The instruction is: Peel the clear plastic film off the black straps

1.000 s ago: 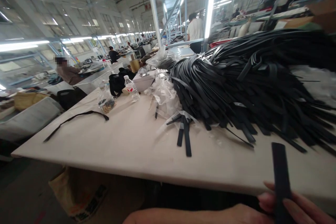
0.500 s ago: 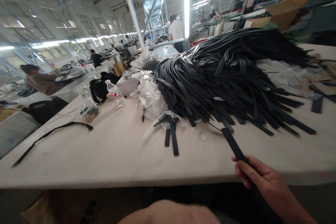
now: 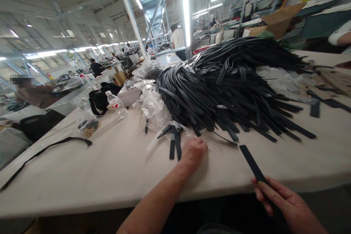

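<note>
Pale tabletop [image 3: 115,175] is stretching across workshop. At left, thin black band [image 3: 46,149] is lying curved; clear bag [image 3: 89,126] and plastic bottle [image 3: 116,104] are standing beyond. Left hand [image 3: 194,150] is curling its fingers at near edge of black strap heap [image 3: 214,91]; cannot tell whether they are gripping anything. Right hand [image 3: 282,195] is pinching single black strap [image 3: 251,162], its tip pointing toward heap.

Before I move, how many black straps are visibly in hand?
1: the black strap in the right hand, its tip toward the strap pile. The left hand is at the pile's near edge, its grip hidden, so it may hold another.
</note>
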### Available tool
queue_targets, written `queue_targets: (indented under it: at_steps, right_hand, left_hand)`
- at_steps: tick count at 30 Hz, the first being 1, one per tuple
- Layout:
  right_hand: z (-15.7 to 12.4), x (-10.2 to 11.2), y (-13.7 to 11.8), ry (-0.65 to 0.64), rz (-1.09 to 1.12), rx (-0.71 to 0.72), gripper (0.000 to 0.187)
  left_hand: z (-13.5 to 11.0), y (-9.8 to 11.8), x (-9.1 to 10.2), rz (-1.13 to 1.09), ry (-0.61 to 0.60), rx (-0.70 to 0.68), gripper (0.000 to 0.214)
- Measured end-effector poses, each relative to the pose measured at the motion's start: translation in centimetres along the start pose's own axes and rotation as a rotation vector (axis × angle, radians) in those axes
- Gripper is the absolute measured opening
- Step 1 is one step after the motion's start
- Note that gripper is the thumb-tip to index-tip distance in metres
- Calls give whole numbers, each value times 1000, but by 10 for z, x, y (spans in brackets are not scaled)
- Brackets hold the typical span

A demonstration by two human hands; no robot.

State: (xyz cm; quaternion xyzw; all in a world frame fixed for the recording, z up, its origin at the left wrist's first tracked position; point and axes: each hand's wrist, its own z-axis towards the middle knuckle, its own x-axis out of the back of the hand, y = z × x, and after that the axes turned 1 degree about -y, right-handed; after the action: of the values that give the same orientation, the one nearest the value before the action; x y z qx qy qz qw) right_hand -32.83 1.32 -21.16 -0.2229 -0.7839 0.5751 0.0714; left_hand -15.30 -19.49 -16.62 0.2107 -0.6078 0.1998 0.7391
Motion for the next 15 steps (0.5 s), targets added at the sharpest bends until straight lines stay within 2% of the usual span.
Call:
queue_targets:
  at_steps: [4,7,10,13,15]
  right_hand:
    - [2,-3,4,-78,12,6,58]
    - [3,-15,-2,-194,-43,-1,56]
    - [1,-39,-15,-330,-99,-41,60]
    - [-2,-70,-27,-475,-134,-92,59]
    - [-2,-90,-31,-567,-130,-123,53]
  left_hand:
    - [-23,4,10,-1,57,-25,16]
    - [-57,14,23,-82,183,-63,15]
    - [-99,29,39,-177,325,-91,16]
    - [-134,47,52,-201,364,-132,19]
    - [-149,57,57,-218,380,-162,19]
